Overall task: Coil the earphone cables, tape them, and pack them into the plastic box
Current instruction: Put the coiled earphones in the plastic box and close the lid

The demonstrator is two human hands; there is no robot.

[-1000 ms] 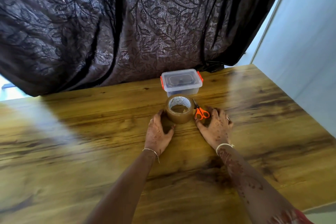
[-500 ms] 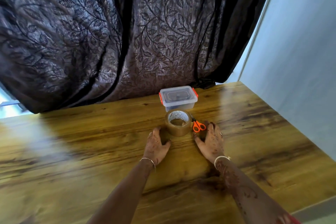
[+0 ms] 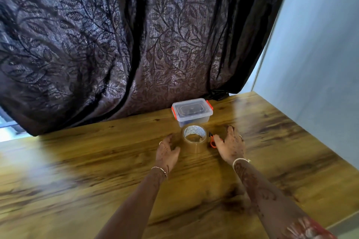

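Observation:
A clear plastic box [image 3: 192, 113] with a shut lid and orange clips stands at the far edge of the wooden table [image 3: 97, 170]; something dark lies inside it. Just in front of the box stands a brown tape roll [image 3: 194, 138]. My left hand [image 3: 167, 151] lies flat on the table to the left of the roll, fingers spread and holding nothing. My right hand [image 3: 231, 145] rests open to the right of the roll, partly covering small orange-handled scissors [image 3: 212, 140]. No earphone cable shows outside the box.
A dark leaf-patterned curtain [image 3: 136, 44] hangs behind the table's far edge. A pale wall [image 3: 320, 64] runs along the right side. The table's right edge shows at the bottom right corner.
The camera has tilted upward, so the box, tape and hands sit lower in view. Both hands stay beside the tape roll; the right hand has slid a little further over the scissors.

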